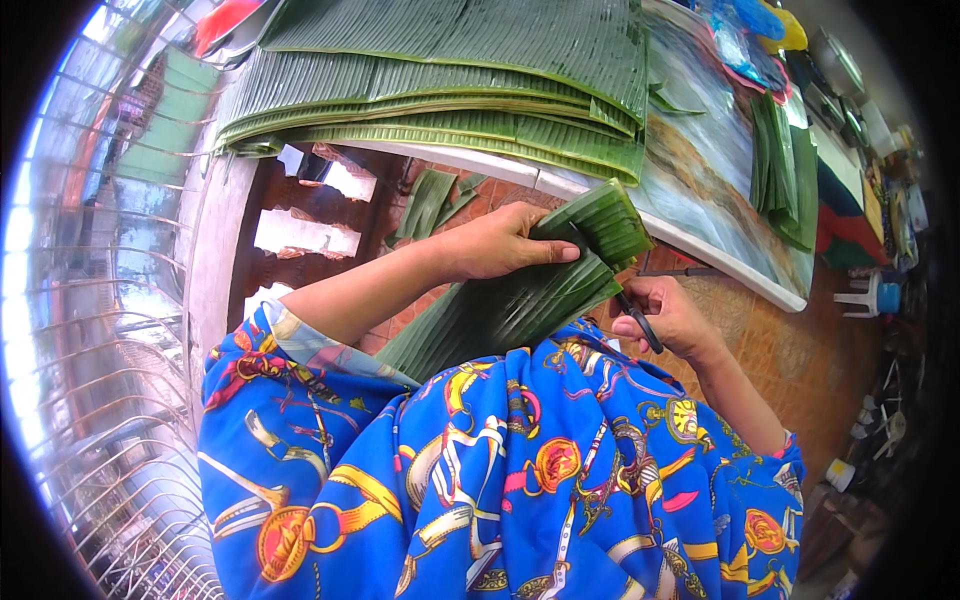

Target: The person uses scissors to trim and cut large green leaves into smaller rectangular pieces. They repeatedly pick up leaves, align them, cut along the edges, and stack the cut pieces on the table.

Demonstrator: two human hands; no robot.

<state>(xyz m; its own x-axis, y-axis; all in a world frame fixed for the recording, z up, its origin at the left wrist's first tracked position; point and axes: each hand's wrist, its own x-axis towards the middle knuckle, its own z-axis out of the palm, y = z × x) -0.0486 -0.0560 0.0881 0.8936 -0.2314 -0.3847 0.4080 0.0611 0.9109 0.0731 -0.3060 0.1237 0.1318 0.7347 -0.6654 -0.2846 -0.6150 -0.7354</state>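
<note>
Head view, looking down over a blue patterned shirt (500,480)

Left hand (500,243), just above frame centre: fingers flat and nearly straight, pressing down on a folded banana leaf strip (520,295). The strip runs from about 7 o'clock up to 1 o'clock across the lap; its upper end is doubled over under the fingertips

Right hand (668,315), at 3 o'clock of the strip: curled closed around the dark handles of scissors (640,322). The blades go under the leaf edge and are mostly hidden; whether they are spread I cannot tell

Judgement on the cut: the fold should stay pinned flat so the layers do not slide; the blades are best kept square to the ribs, close beside the pressing fingertips but clear of them. A slanted bite would probably tear along the grain

Stock: large stack of whole banana leaves (440,85) at 12 o'clock on a pale table (720,255). A smaller pile of cut leaf pieces (785,170) at 2 o'clock. Leaf scraps (430,200) on the brick floor at 11 o'clock of the left hand

Containers: a white cup (840,472) at 4 o'clock on the floor, contents not visible. Items at the far right edge too small to identify
</note>
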